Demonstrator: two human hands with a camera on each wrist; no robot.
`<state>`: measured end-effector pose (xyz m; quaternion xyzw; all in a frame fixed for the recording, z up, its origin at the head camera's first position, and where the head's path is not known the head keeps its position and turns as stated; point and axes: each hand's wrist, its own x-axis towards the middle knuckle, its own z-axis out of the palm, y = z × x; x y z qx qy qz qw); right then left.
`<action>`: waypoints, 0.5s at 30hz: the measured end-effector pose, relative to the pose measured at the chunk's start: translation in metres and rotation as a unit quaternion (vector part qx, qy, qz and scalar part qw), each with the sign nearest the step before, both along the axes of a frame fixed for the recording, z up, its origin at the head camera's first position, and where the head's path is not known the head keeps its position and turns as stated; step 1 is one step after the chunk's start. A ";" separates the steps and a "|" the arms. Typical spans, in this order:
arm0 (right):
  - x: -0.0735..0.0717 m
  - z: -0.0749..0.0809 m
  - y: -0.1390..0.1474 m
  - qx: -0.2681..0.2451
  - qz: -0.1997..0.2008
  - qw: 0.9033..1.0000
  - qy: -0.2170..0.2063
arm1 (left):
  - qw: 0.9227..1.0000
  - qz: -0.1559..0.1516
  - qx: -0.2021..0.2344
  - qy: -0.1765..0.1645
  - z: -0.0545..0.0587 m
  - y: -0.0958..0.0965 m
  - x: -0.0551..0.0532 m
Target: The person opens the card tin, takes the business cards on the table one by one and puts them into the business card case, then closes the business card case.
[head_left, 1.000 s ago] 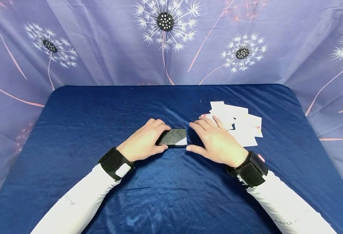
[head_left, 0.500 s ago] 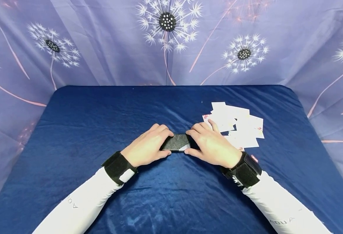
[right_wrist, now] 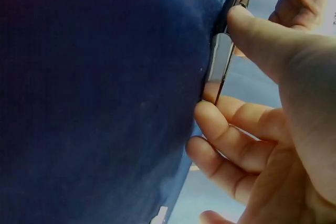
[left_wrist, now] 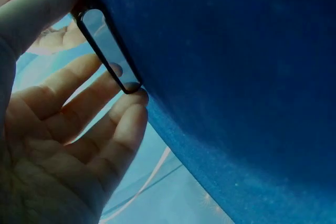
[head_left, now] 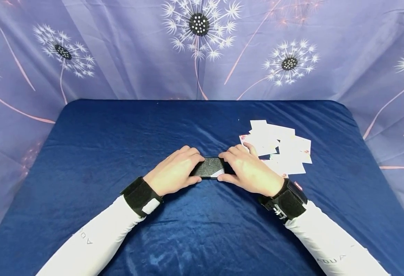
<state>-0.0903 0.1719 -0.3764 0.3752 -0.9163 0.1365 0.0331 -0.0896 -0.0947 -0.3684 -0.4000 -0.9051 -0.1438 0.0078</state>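
Observation:
A flat black card case (head_left: 209,167) with a silver corner lies lengthwise between my hands in the head view. My left hand (head_left: 172,170) pinches its left end, thumb along the near edge and fingers along the far edge. At the other end my right hand (head_left: 250,168) grips the case the same way. The left wrist view shows the shiny, rounded end face of the case (left_wrist: 107,48) between thumb and fingers. From the right wrist, its silver end (right_wrist: 221,59) shows under my right thumb. My palms hide nothing of the middle of its top.
Several white cards (head_left: 291,153) with small reddish prints lie spread and overlapping beyond and beside my right hand. A blue velvety cloth (head_left: 136,126) covers the table. Behind the far edge hangs a purple curtain (head_left: 140,50) with dandelion prints.
My right hand has moved left from beside the cards and taken hold of the case's right end. The case and my left hand have shifted slightly right and nearer to me.

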 end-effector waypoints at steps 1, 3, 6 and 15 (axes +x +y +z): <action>0.000 0.000 0.000 -0.003 0.000 1.000 -0.003 | 1.000 -0.002 -0.004 0.002 0.001 0.000 0.000; -0.001 0.000 0.000 -0.007 -0.001 1.000 -0.008 | 1.000 -0.008 -0.009 0.006 0.001 0.001 -0.001; -0.002 0.000 0.000 -0.011 -0.003 1.000 -0.017 | 1.000 -0.015 -0.013 0.014 0.002 0.000 -0.001; -0.003 0.000 0.001 -0.027 -0.005 0.999 -0.033 | 1.000 -0.025 -0.012 -0.003 0.004 -0.002 -0.001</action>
